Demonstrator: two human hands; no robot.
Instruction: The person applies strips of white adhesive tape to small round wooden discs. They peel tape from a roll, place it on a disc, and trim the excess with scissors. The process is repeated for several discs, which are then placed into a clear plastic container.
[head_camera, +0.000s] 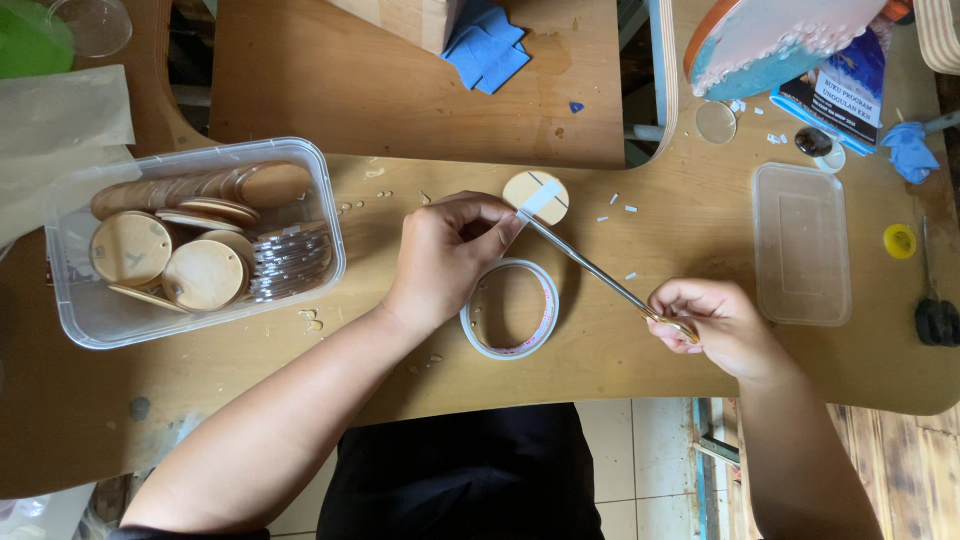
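While left hand (445, 255) pinches round wooden disc (535, 192), right hand (715, 320) grips slim metal scissors (600, 275).

A tub (70, 305) holding wooden discs (200, 272) sits at the table's (640, 360) left. Right of it lies a tape roll (510, 308), with one disc (535, 190) just beyond. A lid (800, 243) lies far right, near a cloth (908, 150).
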